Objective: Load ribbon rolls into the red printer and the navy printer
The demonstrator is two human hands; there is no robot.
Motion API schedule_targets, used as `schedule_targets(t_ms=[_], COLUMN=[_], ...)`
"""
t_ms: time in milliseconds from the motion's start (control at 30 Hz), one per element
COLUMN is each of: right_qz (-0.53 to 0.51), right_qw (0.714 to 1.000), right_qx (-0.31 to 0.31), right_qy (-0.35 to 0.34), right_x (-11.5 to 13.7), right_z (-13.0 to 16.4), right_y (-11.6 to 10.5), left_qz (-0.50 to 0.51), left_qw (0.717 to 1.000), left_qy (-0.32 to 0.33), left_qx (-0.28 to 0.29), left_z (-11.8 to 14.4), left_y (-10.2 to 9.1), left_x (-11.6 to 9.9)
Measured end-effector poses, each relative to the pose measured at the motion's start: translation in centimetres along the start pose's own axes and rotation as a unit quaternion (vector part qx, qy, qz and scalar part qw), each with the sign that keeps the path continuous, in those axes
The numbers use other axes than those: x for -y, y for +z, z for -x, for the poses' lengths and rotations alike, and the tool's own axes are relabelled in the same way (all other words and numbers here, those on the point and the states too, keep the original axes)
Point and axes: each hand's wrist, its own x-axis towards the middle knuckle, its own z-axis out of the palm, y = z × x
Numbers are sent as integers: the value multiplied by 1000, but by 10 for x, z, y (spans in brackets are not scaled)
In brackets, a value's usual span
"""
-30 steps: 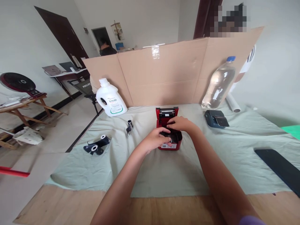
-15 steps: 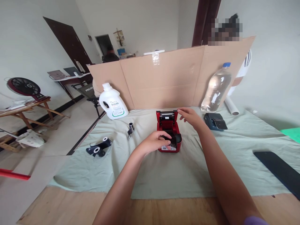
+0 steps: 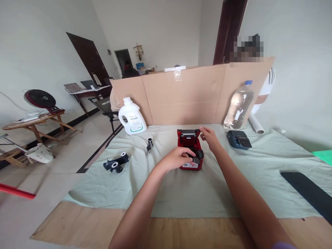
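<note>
Red plastic, boxy small printer (image 3: pixel 190 152) with its lid standing open is sitting mid-table on the pale green cloth (image 3: pixel 181 190), and we are working on it with both hands. Our left hand (image 3: pixel 178 157) is curling over the printer's near left side, fingers bent down onto the black inner part; whether it is gripping or only pressing we cannot tell. Our right hand (image 3: pixel 209 137) is reaching in from the right, fingers loosely spread, fingertips at the upper right corner of the raised lid; it is holding nothing. Both forearms are stretching forward from the bare wooden table edge (image 3: pixel 85 228).

Edges and room: cloth is lying bare all round the printer. A dark blue small printer (image 3: pixel 238 139) is sitting well apart to the right, near a clear plastic water bottle (image 3: pixel 238 106) leaning on the brown cardboard screen (image 3: pixel 192 93). A small black clip-like part (image 3: pixel 149 144) and a black ribbon with white roll cores (image 3: pixel 116 163) are lying to the left, a white detergent jug (image 3: pixel 131 116) behind them. A long black flat strip (image 3: pixel 308 193) is lying at the far right.

Against half a second ago: our right hand is sitting lower and closer to the lid corner, and our left hand is keeping its place on the printer.
</note>
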Motion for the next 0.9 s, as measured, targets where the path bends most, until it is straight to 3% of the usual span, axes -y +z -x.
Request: schedule_targets(t_ms=[233, 433, 900], right_qz=[3, -145, -182], right_qw=[1000, 988, 983], right_qx=[-3, 49, 15], right_qy=[-22, 9, -2], right_x=[-29, -68, -86], right_z=[28, 43, 49], right_y=[-2, 5, 11], left_qz=[37, 34, 95], left_qw=[999, 999, 995], left_qy=[7, 8, 28], left_qx=[23, 34, 10], left_z=[0, -2, -1], left_y=[-7, -5, -12], left_x=[-2, 2, 1])
